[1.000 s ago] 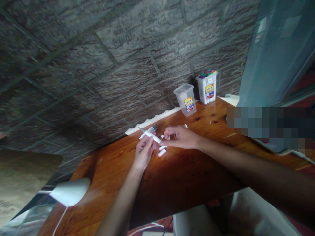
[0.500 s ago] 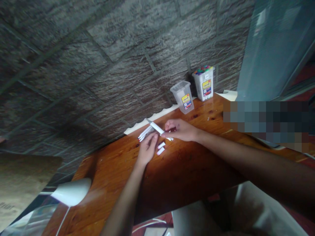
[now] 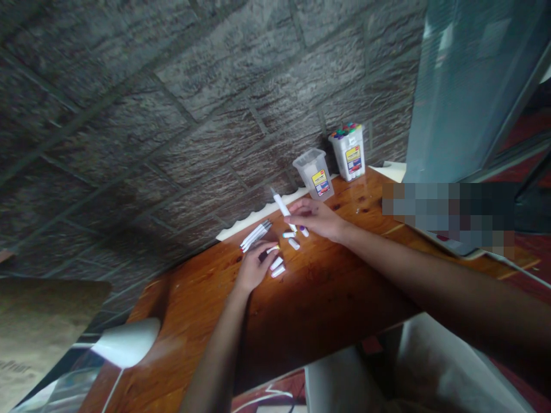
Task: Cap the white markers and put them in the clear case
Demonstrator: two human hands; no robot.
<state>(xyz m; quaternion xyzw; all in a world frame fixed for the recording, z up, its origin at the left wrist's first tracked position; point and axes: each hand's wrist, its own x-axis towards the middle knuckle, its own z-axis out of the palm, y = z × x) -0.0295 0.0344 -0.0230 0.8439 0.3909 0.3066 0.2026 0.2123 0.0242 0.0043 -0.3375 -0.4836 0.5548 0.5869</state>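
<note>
My right hand (image 3: 321,218) pinches a white marker (image 3: 282,205) with its grey tip end pointing up and away. My left hand (image 3: 253,267) has its fingers closed around a small white marker cap (image 3: 272,249) with a yellow end, close to the table. Just right of those fingers lie two white caps (image 3: 278,271) side by side. Between the hands are a teal-ended cap (image 3: 288,234) and a white cap (image 3: 294,244); a purple-ended cap (image 3: 304,231) lies below my right hand. Several white markers (image 3: 255,236) with grey tips rest in a row behind my left hand.
A clear plastic tub (image 3: 314,172) and a tub full of coloured markers (image 3: 348,152) stand against the stone wall (image 3: 206,126). A white lamp (image 3: 129,342) is at the left of the wooden table (image 3: 189,321). A scalloped white strip (image 3: 253,215) lines the wall.
My left hand has drawn away from the marker, down and left to the loose caps. The marker in my right hand is now more upright, and more caps show between the hands.
</note>
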